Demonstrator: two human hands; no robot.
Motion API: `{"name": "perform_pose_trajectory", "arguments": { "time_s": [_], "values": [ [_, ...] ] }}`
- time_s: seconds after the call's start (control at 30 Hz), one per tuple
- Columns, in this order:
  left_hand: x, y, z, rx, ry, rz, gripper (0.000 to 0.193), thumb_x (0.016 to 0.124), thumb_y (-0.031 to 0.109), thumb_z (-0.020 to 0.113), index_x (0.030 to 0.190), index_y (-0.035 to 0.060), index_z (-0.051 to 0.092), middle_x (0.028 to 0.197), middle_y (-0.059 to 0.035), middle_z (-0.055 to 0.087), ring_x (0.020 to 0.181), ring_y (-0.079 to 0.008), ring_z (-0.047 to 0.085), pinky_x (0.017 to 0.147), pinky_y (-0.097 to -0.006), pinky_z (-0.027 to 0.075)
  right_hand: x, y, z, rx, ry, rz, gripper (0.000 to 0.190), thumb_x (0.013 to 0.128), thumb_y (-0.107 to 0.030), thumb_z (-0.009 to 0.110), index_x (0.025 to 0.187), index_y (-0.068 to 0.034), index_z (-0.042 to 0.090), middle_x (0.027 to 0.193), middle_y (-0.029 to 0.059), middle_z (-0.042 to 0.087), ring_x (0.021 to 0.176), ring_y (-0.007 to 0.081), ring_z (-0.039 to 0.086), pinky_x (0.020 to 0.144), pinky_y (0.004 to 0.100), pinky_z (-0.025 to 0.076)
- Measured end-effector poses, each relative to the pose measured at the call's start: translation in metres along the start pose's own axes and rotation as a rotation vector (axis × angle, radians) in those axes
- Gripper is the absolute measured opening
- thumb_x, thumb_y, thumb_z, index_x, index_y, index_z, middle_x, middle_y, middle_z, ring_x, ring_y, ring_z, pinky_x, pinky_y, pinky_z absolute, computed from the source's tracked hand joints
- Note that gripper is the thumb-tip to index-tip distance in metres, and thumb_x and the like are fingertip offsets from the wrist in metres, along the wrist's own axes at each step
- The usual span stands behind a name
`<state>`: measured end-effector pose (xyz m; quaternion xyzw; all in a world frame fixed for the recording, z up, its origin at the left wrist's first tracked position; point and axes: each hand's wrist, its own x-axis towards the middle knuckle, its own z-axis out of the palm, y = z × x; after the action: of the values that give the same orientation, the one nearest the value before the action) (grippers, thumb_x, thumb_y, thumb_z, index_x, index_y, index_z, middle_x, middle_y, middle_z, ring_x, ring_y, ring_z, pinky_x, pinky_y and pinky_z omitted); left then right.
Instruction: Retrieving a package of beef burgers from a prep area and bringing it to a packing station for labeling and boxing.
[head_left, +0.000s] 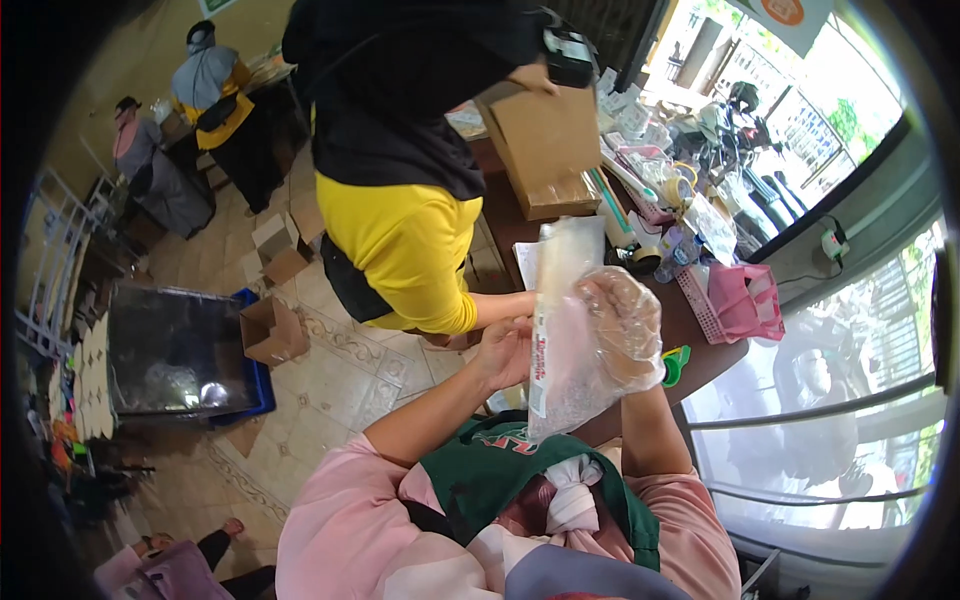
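A clear plastic bag (566, 360) with printed writing along its left edge is held up in front of my chest. My left hand (507, 352), bare, grips that printed edge; some fingertips are hidden behind it. Clear, crinkled plastic covers my right hand (624, 326) down to the wrist; whether this is a glove or part of the bag I cannot tell. The fingers of this hand curl inward against the bag's right side. Below the bag is the green apron (480, 472) I wear.
A person in black and yellow (397, 240) stands close ahead, one hand on an open cardboard box (551, 150). The brown table (694, 360) carries a pink basket (701, 307), bottles and tape. Left are a dark-topped crate (184, 349) and a small carton (271, 330). Several people are farther off.
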<state>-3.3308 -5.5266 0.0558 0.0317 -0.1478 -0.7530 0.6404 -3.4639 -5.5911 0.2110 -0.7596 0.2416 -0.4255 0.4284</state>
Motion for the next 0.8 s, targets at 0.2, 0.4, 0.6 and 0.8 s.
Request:
{"name": "perform_pose_trajectory", "arguments": {
  "time_s": [0.2, 0.4, 0.6, 0.8],
  "values": [
    [0.004, -0.005, -0.018, 0.015, 0.023, -0.038, 0.054, 0.072, 0.026, 0.067, 0.12, 0.0074, 0.053, 0.111, -0.0113, 0.061, 0.1, -0.027, 0.059, 0.094, -0.0447, 0.044, 0.005, -0.022, -0.017, -0.172, -0.032, -0.022, 0.005, 0.082, -0.006, 0.063, 0.083, -0.002, 0.064, 0.074, -0.001, 0.06, 0.066, 0.0048, 0.051, 0.06, 0.0203, 0.041],
    [-0.002, -0.008, 0.0, -0.073, -0.158, -0.053, 0.061, 0.068, 0.019, 0.075, 0.121, 0.0014, 0.051, 0.117, -0.0146, 0.059, 0.107, -0.0277, 0.058, 0.097, -0.0432, 0.043, 0.01, -0.025, -0.042, -0.159, 0.007, 0.1, 0.006, 0.083, -0.006, 0.063, 0.084, -0.001, 0.064, 0.074, 0.0007, 0.062, 0.068, 0.0065, 0.053, 0.063, 0.0222, 0.043],
    [-0.009, -0.009, 0.021, 0.15, -0.023, 0.07, 0.054, 0.07, 0.006, 0.072, 0.12, -0.0003, 0.051, 0.112, -0.0125, 0.062, 0.104, -0.0235, 0.059, 0.095, -0.0397, 0.044, 0.006, -0.017, -0.056, -0.12, 0.082, 0.092, 0.009, 0.084, -0.012, 0.065, 0.078, -0.005, 0.064, 0.063, -0.0081, 0.048, 0.055, 0.0009, 0.037, 0.05, 0.0182, 0.028],
    [-0.014, -0.01, 0.031, 0.256, 0.052, 0.102, 0.056, 0.071, 0.003, 0.07, 0.123, 0.0014, 0.049, 0.113, -0.0097, 0.061, 0.105, -0.0197, 0.058, 0.095, -0.0368, 0.043, 0.004, 0.005, -0.067, -0.071, 0.153, 0.162, 0.009, 0.085, -0.01, 0.062, 0.077, -0.004, 0.064, 0.065, -0.0071, 0.05, 0.057, 0.0021, 0.039, 0.051, 0.0185, 0.03]
  ]
}}
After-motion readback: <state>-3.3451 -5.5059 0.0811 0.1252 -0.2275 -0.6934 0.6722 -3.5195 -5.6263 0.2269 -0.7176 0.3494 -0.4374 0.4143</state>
